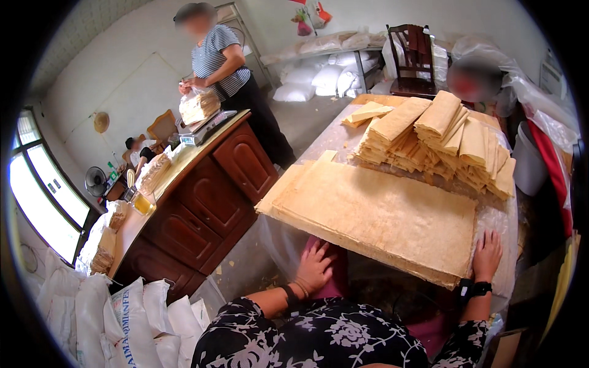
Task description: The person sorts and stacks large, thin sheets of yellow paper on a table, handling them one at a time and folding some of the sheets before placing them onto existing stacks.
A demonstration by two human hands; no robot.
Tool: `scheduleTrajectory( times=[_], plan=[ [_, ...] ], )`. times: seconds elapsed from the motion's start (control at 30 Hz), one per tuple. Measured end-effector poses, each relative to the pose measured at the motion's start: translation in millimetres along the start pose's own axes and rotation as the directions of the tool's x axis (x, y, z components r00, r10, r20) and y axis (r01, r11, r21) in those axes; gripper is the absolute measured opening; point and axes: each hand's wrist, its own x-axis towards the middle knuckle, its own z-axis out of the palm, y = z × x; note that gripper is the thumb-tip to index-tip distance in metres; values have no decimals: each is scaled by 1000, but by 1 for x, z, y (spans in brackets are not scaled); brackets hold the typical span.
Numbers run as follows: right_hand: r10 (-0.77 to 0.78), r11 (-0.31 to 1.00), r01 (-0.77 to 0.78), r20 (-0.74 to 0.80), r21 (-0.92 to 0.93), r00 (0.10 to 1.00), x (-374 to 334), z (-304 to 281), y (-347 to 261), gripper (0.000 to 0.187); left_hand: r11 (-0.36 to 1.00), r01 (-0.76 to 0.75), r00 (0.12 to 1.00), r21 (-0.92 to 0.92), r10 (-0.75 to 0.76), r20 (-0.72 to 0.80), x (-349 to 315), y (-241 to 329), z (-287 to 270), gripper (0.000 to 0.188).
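A thick stack of large, flat, tan sheets [374,214] lies on the plastic-covered table in front of me. They look thin and dry, but their exact kind is hard to tell. Beside the stack's right end, my right hand [488,253] rests on the plastic cover with its fingers stretched out, holding nothing. My left hand [315,270] is below the table's near edge, at my leg in dark pink cloth; its fingers are extended and no object shows in it. Behind the flat stack sits a pile of folded tan sheets [429,135], several layers high.
To the left stands a wooden cabinet counter [202,214] carrying a scale [207,127], bagged sheets and a jar of yellow liquid [142,203]. A person [224,67] handles a bag there. White sacks [132,319] crowd the lower left. A dark chair [412,61] stands beyond the table.
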Motion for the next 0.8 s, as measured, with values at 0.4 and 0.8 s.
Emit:
scheduleTrajectory(
  times=[0.4, 0.8],
  plan=[
    [-10, 1000, 11, -14, 30, 1000, 0, -2, -1, 40, 799, 103, 679, -592, 378, 629, -10, 55, 26, 28],
    [-10, 998, 13, -57, 54, 998, 0, 3, 1, 39, 846, -5, 662, -533, 402, 632, -4, 62, 38, 30]
  ],
)
